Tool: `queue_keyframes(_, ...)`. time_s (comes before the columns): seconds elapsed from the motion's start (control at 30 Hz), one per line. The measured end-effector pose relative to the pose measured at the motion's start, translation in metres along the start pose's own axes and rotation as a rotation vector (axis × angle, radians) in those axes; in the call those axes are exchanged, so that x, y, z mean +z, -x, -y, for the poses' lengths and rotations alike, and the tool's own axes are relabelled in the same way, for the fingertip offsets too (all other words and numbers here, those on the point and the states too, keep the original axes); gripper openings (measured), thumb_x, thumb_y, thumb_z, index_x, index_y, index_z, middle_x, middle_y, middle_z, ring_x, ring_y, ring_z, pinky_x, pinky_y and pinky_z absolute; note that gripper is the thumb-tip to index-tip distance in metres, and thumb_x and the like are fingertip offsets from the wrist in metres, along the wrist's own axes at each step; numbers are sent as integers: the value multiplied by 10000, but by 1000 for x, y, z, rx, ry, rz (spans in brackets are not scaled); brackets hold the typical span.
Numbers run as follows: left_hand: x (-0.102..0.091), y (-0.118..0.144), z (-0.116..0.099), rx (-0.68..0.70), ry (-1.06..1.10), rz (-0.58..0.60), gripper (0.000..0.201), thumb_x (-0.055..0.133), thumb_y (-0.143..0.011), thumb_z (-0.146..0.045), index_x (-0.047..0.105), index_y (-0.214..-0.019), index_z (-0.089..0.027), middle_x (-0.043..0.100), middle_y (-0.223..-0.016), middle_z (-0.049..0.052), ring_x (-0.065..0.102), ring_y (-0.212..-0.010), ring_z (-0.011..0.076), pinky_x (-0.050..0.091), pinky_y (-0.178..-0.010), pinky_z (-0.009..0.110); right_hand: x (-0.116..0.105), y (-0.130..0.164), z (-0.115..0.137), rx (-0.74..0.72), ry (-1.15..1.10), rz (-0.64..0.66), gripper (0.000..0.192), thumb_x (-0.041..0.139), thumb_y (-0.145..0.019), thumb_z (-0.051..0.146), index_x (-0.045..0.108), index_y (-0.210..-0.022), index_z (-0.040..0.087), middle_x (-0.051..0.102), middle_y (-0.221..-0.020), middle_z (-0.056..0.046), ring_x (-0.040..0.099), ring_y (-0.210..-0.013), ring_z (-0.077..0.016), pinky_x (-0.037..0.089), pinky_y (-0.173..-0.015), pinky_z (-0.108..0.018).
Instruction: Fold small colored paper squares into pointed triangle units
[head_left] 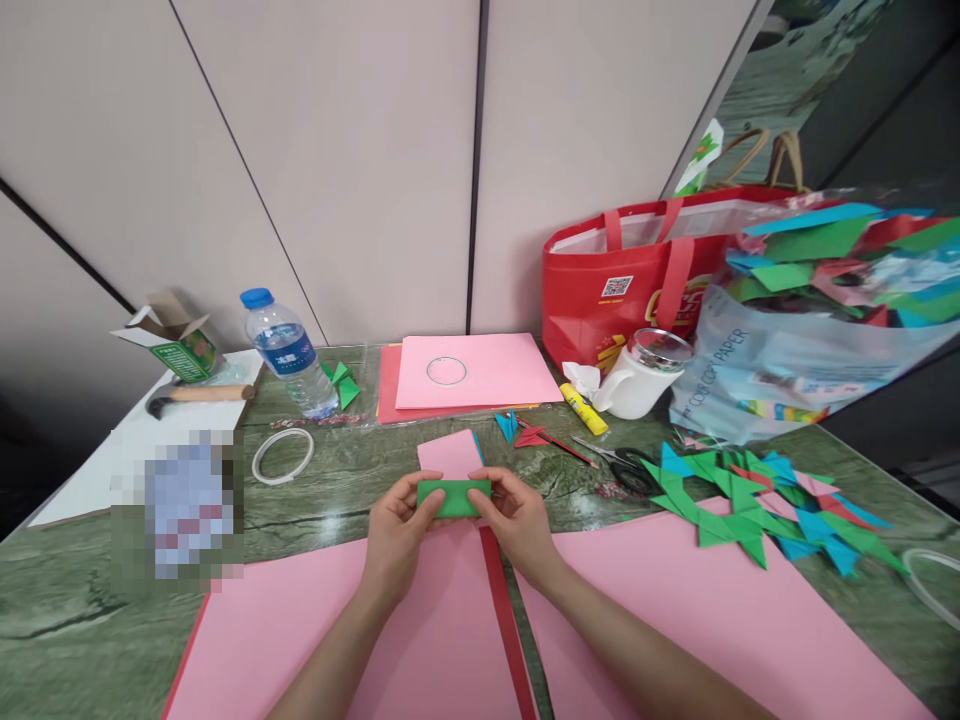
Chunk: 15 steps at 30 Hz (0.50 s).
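A small folded strip of green paper (452,499) is stretched level between my two hands. My left hand (397,525) pinches its left end, thumb in front and fingers behind. On the right end, my right hand (517,515) grips it the same way. Just behind the strip lies a small stack of pink paper (448,450) with a blue edge showing. Below my hands are large pink sheets (420,620), with a red strip (506,610) along one edge.
Scissors (626,468), a yellow glue stick (583,408) and a white mug (641,380) are to the right, near folded paper stars (720,500) and a red bag (585,290). At left stand a water bottle (289,355) and a hammer (199,397).
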<state>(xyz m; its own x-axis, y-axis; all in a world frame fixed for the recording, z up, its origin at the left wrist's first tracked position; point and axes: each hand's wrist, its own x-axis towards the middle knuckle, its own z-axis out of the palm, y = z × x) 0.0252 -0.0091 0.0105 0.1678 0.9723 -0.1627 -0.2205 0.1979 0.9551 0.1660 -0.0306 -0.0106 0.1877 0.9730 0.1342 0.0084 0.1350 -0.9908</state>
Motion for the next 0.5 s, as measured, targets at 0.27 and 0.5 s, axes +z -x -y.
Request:
queue_keyframes(0.27,2,1,-2,12,27,9,283,658,-648,-258,587,-904,-157,638,-688,10,608,-646,151,508,-628,284,0,0,2,-3,-10,-5,178,562,-725,246,572,-893,188,577,-804,-35,552,-699,-155,458,-567,-247)
queue_keyframes(0.5,1,1,-1,13,35,17,270,646,-666,-252,581,-914,-170,648,-693,5,612,-660,158,507,-639,299,2,0,0,-13,-54,-19,221,565,-725,239,538,-940,196,545,-817,-27,545,-693,-142,450,-554,-233)
